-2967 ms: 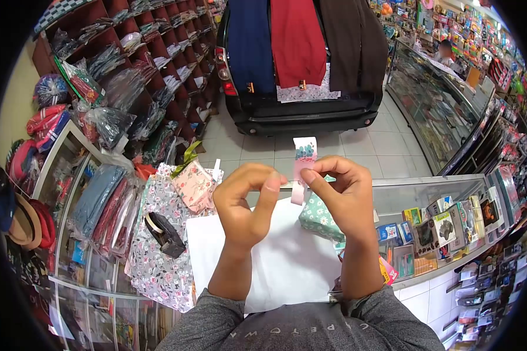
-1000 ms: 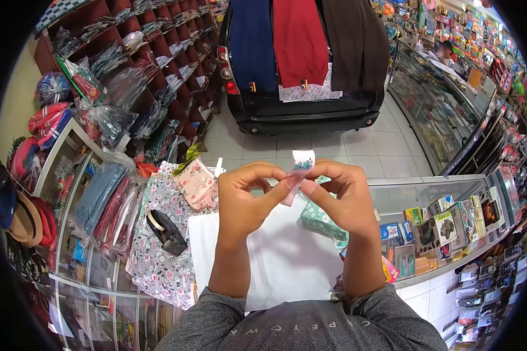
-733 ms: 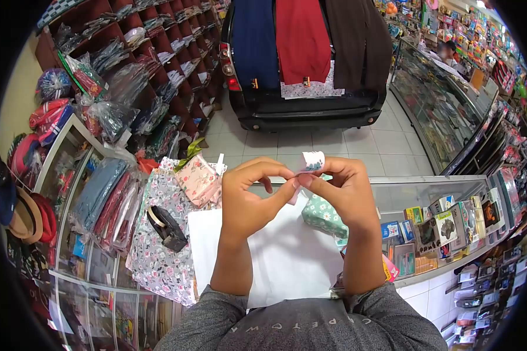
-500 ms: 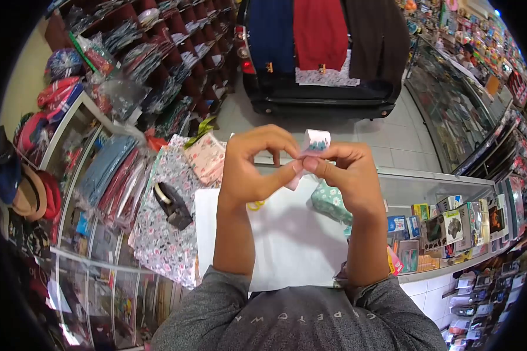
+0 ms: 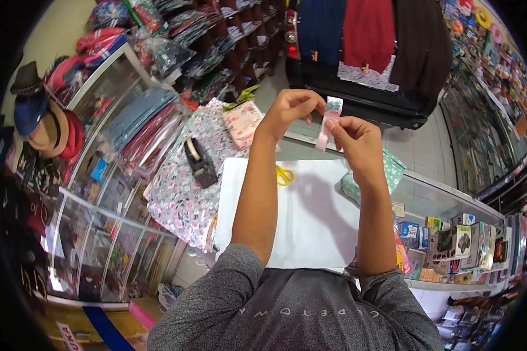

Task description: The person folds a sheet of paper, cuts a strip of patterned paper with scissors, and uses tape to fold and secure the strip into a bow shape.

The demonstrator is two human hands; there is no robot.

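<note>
A small pink and white patterned strip hangs between my hands, its top curled over. The thumb and fingers of my right hand pinch it near the middle. My left hand is at the strip's left side, fingers bent and closed; whether they grip its edge is too small to tell. Below lies a white sheet with yellow-handled scissors at its upper part. Left of the sheet, a black tape dispenser rests on floral paper. A floral pink packet sits above it.
A green flowered pouch lies beside my right forearm. Boxed goods fill the glass counter at right. Folded clothes in plastic and hats are at left. Trousers hang over a black car-shaped display ahead.
The view has shifted, so the counter items appear lower and further right. My hands have moved up and apart, and the strip, earlier looped at my fingertips, now hangs longer.
</note>
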